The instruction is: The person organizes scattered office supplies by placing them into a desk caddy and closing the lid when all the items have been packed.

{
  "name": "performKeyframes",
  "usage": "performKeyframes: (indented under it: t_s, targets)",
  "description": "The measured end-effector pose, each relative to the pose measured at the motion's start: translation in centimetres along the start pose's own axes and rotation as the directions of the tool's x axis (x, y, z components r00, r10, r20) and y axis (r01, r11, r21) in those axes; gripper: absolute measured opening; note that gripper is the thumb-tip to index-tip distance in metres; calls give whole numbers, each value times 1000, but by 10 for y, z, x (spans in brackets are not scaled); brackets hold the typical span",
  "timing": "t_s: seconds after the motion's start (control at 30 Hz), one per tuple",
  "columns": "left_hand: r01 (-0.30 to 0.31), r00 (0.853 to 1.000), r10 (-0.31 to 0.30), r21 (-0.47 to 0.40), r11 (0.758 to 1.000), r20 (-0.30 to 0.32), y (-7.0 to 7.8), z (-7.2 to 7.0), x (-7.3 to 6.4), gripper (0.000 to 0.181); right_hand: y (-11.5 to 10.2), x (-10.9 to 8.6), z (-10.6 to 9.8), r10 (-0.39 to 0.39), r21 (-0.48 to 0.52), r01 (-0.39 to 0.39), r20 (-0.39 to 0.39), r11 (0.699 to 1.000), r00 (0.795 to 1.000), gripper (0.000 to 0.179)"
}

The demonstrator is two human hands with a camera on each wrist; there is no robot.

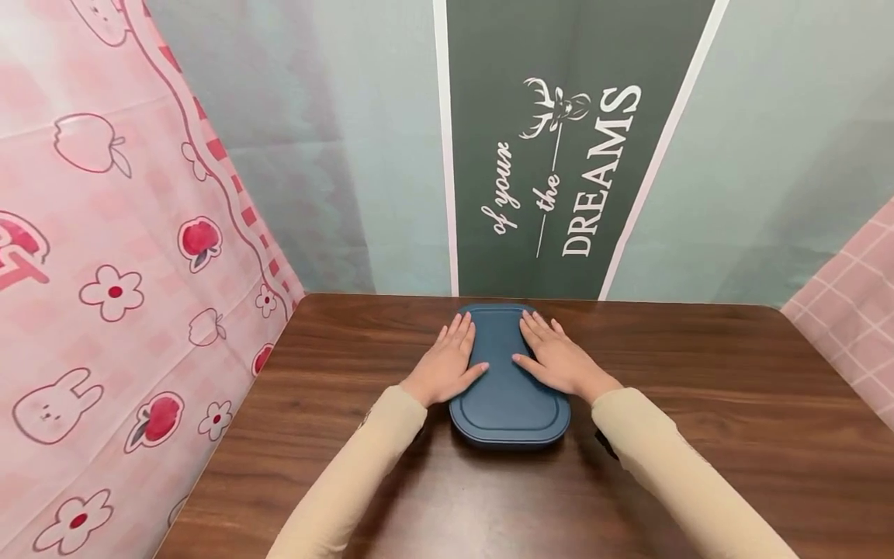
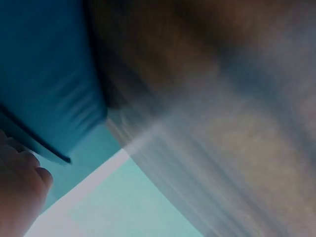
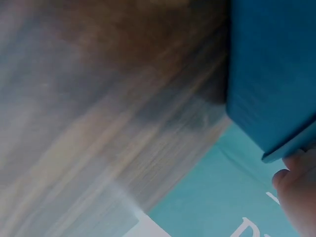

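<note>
A dark blue box [image 1: 512, 400] with a rounded lid lies lengthwise on the wooden table, close to its far edge. Flat on the lid's left side rests my left hand [image 1: 450, 363], fingers straight and pointing away, thumb stretched inward. My right hand [image 1: 561, 359] mirrors it along the right side, its fingers also straight. In the left wrist view the box's side wall [image 2: 44, 69] shows faint ridges, with fingertips [image 2: 42, 177] at the lid's edge. The right wrist view shows the opposite wall [image 3: 271, 69] and a fingertip [image 3: 280, 177] by the lid's rim. What is inside the box is hidden.
The brown wooden table [image 1: 698, 373] reaches to a grey-green cloth backdrop [image 1: 391, 155] with white lettering and a deer head. A pink patterned curtain [image 1: 140, 310] hangs along the left, and pink checked cloth [image 1: 855, 310] borders the right.
</note>
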State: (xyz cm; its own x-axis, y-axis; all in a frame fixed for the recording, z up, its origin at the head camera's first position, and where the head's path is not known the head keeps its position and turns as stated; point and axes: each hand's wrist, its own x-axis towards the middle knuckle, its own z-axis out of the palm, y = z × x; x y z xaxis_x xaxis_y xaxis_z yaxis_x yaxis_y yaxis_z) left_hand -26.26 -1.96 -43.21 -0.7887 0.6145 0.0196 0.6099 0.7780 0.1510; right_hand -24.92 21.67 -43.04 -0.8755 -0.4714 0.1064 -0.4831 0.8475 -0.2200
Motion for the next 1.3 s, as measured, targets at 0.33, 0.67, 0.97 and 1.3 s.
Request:
performKeyframes:
  t_s: [0.33, 0.67, 0.97, 1.3]
  targets:
    - [-126, 990, 129, 47, 991, -52, 29, 2, -37, 77, -20, -52, 2, -137, 13, 138, -79, 990, 987, 63]
    - [-136, 987, 146, 145, 980, -60, 34, 9, -41, 80, -21, -58, 14, -146, -14, 146, -136, 989, 980, 62]
    - [-163, 981, 175, 143, 976, -83, 34, 12, -40, 78, -29, -68, 16, -147, -28, 144, -156, 989, 977, 66]
    - [-117, 990, 120, 43, 992, -71, 25, 6, -42, 80, -35, -68, 12, -135, 24, 140, -161, 990, 978, 67]
